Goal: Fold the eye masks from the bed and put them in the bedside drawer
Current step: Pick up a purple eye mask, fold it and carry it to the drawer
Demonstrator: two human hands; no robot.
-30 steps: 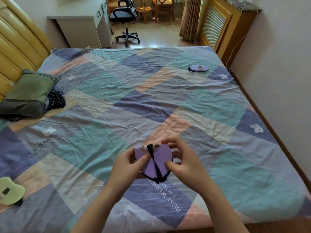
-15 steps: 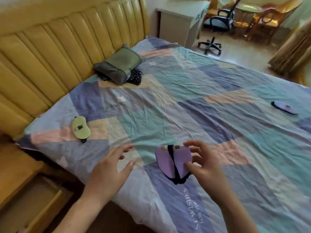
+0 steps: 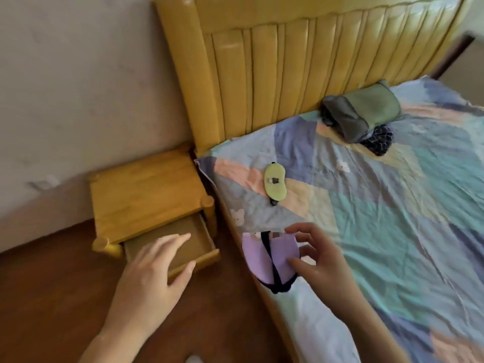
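My right hand (image 3: 319, 260) pinches a folded purple eye mask (image 3: 269, 259) with a black strap, held above the bed's near edge. My left hand (image 3: 154, 273) hovers with fingers spread over the front of the open bedside drawer (image 3: 191, 247), holding nothing. The drawer is pulled out of a yellow wooden nightstand (image 3: 146, 192) and looks empty inside. A green eye mask (image 3: 275, 184) lies unfolded on the patchwork bedsheet (image 3: 392, 218) near the bed's corner by the nightstand.
A padded yellow headboard (image 3: 301, 69) runs along the top. A green-grey pillow (image 3: 364, 111) and a dark patterned cloth (image 3: 378, 140) lie by it. Brown wooden floor (image 3: 52, 297) lies under the nightstand, with a beige wall (image 3: 78, 87) behind.
My view has swung left from the bed to the nightstand. My left hand let go of the purple mask and moved over the open drawer; my right hand alone carries the mask leftward.
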